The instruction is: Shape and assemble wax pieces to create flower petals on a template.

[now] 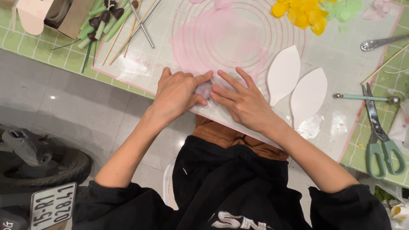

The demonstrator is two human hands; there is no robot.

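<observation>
clay, a small pale lilac piece (204, 89), lies at the near edge of the translucent work mat (341, 55), pinned between both hands. the left hand (177, 96) curls over its left side, thumb and forefinger in a narrow grip on the piece; the right hand (243, 102) lies flat with fingers spread, its fingertips (217, 90) pressing the piece's right edge, holding nothing else. most of the piece is hidden under the fingers, so its outline cannot be told.

to press it well, i judge the pressure should stay even and light, worked from the middle outward, with the mat kept from sliding off the tabletop (38, 53) edge.

just right of the right hand lie two white petal templates (294, 83). farther right are a ball-ended tool (366, 98) and green-handled scissors (381, 136). yellow petals (300, 15) sit at the far side, green stems (102, 25) far left.
</observation>
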